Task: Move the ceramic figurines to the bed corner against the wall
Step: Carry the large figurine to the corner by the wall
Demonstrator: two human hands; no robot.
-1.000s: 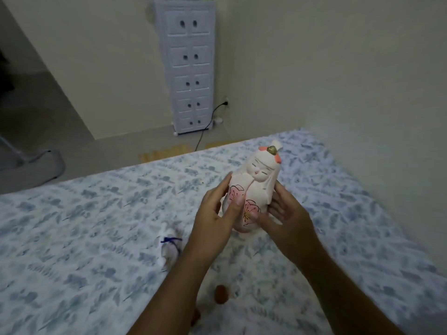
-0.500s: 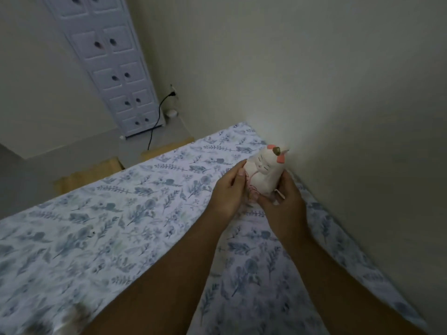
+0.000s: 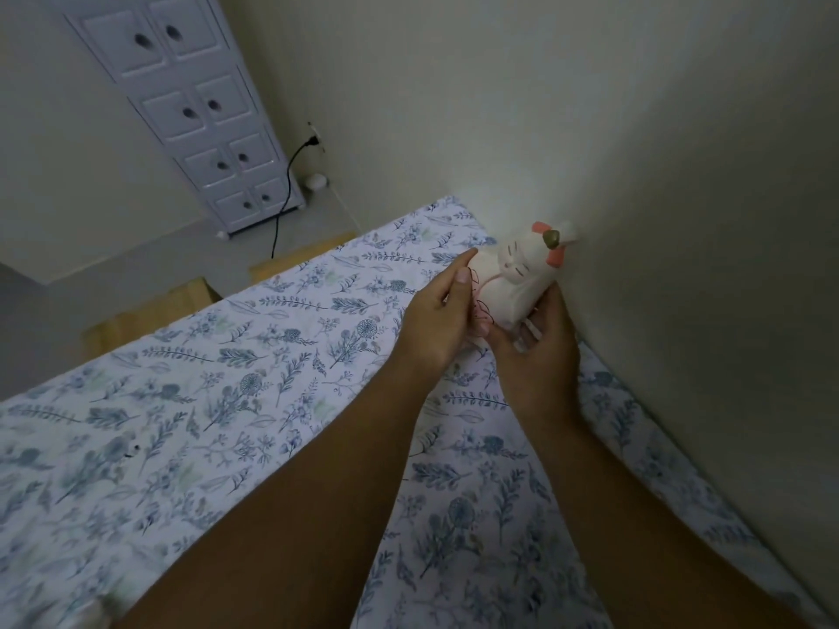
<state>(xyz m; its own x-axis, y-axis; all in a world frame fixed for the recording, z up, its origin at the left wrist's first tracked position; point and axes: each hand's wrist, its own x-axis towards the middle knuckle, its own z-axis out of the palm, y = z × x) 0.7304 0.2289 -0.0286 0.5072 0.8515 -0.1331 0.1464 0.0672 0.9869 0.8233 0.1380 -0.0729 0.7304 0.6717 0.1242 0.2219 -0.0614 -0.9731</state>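
Figurine (image 3: 522, 283) is held between both hands: left hand (image 3: 436, 320) fingers (image 3: 458, 270) wrapped on one side, right hand (image 3: 535, 351) cupped beneath; head touching wall (image 3: 658, 174), above bed (image 3: 272, 401).

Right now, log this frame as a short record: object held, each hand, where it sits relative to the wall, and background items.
object: white ceramic figurine with pink hair pieces
left hand: left hand grips its left side
right hand: right hand cups its base and right side
placement: over the floral bed sheet, head touching or nearly touching the wall; tilted
released: no
background: white drawer cabinet, black cable
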